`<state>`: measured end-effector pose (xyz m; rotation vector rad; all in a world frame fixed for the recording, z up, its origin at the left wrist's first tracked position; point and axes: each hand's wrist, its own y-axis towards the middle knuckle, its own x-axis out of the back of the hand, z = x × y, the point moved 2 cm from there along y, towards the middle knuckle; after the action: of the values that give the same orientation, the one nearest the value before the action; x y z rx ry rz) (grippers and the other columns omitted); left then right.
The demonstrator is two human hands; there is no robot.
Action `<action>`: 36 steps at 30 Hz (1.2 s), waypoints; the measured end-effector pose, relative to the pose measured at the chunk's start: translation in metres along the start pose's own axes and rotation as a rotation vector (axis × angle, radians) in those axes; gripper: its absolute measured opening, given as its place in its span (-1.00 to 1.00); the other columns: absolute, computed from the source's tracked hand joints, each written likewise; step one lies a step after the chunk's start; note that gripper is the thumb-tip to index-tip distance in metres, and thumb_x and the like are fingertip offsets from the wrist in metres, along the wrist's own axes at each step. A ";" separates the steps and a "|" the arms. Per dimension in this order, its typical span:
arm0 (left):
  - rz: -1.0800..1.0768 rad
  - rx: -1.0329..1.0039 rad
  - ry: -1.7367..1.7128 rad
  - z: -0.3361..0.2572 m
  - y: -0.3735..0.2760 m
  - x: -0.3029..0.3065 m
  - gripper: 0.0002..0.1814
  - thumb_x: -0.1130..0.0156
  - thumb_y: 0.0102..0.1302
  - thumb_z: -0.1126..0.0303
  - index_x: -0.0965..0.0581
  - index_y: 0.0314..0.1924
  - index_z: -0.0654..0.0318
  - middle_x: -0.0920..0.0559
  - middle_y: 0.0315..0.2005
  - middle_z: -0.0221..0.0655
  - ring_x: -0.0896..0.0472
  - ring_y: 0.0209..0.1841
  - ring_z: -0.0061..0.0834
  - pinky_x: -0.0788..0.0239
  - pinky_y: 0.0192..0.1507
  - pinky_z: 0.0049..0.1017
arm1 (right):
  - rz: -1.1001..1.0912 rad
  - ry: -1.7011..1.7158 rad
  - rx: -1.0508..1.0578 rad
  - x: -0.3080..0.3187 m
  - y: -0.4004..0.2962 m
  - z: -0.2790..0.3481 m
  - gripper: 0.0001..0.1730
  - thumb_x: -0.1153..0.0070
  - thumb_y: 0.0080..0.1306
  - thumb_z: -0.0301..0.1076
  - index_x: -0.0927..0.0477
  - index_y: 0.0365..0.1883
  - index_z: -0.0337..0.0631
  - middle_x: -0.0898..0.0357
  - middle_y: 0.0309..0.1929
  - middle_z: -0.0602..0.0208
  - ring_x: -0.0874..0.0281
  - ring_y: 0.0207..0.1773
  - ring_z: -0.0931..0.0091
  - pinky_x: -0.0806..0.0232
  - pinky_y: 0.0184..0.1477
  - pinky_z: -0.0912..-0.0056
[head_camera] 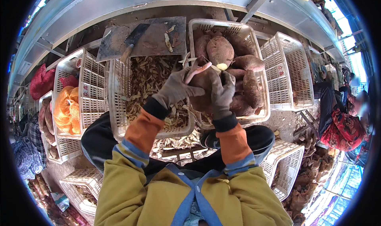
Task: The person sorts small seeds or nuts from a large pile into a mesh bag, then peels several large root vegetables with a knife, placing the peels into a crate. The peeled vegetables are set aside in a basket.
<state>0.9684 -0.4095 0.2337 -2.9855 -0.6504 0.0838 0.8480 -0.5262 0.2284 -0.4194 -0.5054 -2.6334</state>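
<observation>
My left hand (175, 87), in a grey glove, holds a slender pinkish piece (198, 72), perhaps a thin sweet potato root or a strip of peel. Its thumb points right, over a large shaded sweet potato (200, 90). Close beside it, my right hand (221, 92), gloved too, has its fingertips closed around a small piece with a pale cut face (222, 66); the fingers hide most of it. Both hands are above the near left part of a white plastic crate (265, 92) holding several reddish-brown sweet potatoes, a big one (219, 49) among them.
To the left stands a crate (116, 92) of peelings, with a board (119, 37) across its far end. On the board lies a cleaver (137, 34) with a wooden handle. More crates (285, 74) flank me. A metal table edge (166, 2) runs ahead; a person (342, 124) sits right.
</observation>
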 end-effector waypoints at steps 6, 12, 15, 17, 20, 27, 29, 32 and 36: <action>-0.061 0.042 -0.209 0.045 0.021 0.017 -0.38 -0.46 0.13 0.37 -0.46 0.17 0.35 -0.61 -0.08 -0.44 -0.49 -0.07 -0.64 -0.36 0.04 -0.56 | 0.159 0.243 -0.340 -0.060 0.020 -0.091 -0.44 -0.29 0.17 -0.02 -0.57 -0.19 -0.44 -0.62 -0.26 0.01 -0.56 -0.18 0.33 -0.39 -0.09 0.34; -0.267 0.068 0.099 0.067 0.023 0.036 -0.48 -0.21 0.33 0.08 -0.48 0.16 0.25 -0.66 -0.12 -0.15 -0.62 -0.09 -0.28 -0.41 -0.05 -0.43 | 0.428 0.503 -0.545 -0.058 0.030 -0.049 -0.70 -0.15 0.32 -0.25 -0.62 -0.12 -0.31 -0.62 -0.23 0.43 -0.48 -0.19 0.66 -0.35 -0.12 0.62; -0.363 0.077 0.536 0.035 -0.002 0.038 -0.40 -0.02 0.39 -0.07 -0.41 0.23 0.22 -0.63 -0.20 0.06 -0.61 -0.09 -0.02 -0.41 -0.05 -0.29 | 0.403 0.409 -0.548 -0.058 0.032 -0.047 -0.68 -0.12 0.34 -0.27 -0.63 -0.06 -0.32 -0.63 -0.16 0.40 -0.49 -0.14 0.65 -0.33 -0.05 0.64; -0.382 0.168 0.696 0.026 -0.011 0.027 -0.37 0.02 0.39 -0.08 -0.36 0.27 0.21 -0.65 -0.22 0.02 -0.62 -0.12 -0.02 -0.42 -0.07 -0.23 | 0.363 0.383 -0.529 -0.059 0.032 -0.058 -0.69 -0.12 0.33 -0.28 -0.64 -0.07 -0.32 -0.63 -0.15 0.39 -0.49 -0.15 0.65 -0.33 -0.06 0.64; -0.306 0.244 0.889 0.032 -0.017 0.015 -0.33 0.09 0.41 -0.12 -0.28 0.33 0.20 -0.66 -0.32 -0.01 -0.65 -0.23 -0.06 -0.44 -0.18 -0.16 | 0.274 0.433 -0.538 -0.063 0.027 -0.053 -0.73 -0.20 0.26 -0.25 -0.65 -0.29 -0.34 -0.59 -0.37 0.45 -0.44 -0.32 0.65 -0.31 -0.25 0.60; -0.308 0.247 0.759 0.081 -0.121 -0.035 -0.51 -0.01 0.40 0.23 -0.33 0.31 0.10 -0.57 -0.14 0.19 -0.66 -0.44 -0.12 -0.51 -0.44 -0.23 | 0.153 0.471 -0.527 -0.053 0.029 -0.056 -0.67 -0.17 0.27 -0.24 -0.65 -0.20 -0.38 -0.62 -0.25 0.34 -0.48 -0.23 0.58 -0.34 -0.08 0.56; -0.329 0.163 0.754 0.090 -0.126 -0.030 -0.49 -0.03 0.39 0.23 -0.31 0.32 0.08 -0.55 -0.09 0.25 -0.66 -0.39 -0.06 -0.51 -0.37 -0.20 | 0.234 0.397 -0.526 -0.050 0.025 -0.056 -0.65 -0.08 0.32 -0.31 -0.62 -0.03 -0.36 -0.62 -0.05 0.28 -0.54 -0.06 0.54 -0.34 0.08 0.55; -0.442 -0.150 0.740 0.064 -0.085 -0.007 -0.43 -0.01 0.41 0.13 -0.23 0.37 0.06 -0.58 -0.14 0.23 -0.66 -0.28 -0.07 -0.51 -0.32 -0.19 | 0.244 0.417 -0.540 -0.051 0.025 -0.067 -0.66 -0.08 0.32 -0.31 -0.63 -0.04 -0.36 -0.63 -0.06 0.29 -0.53 -0.05 0.54 -0.34 0.08 0.54; -0.359 0.258 0.348 0.079 -0.028 0.002 -0.38 -0.05 0.38 0.13 -0.20 0.39 0.05 -0.42 0.17 0.10 -0.66 -0.25 -0.12 -0.56 -0.30 -0.34 | 0.153 0.486 -0.546 -0.057 0.022 -0.060 -0.67 -0.20 0.26 -0.24 -0.67 -0.22 -0.38 -0.63 -0.30 0.38 -0.49 -0.24 0.60 -0.35 -0.09 0.57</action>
<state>0.9528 -0.3772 0.1574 -2.5050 -1.0208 -0.3397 0.8952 -0.5497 0.1604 0.0383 0.3910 -2.5622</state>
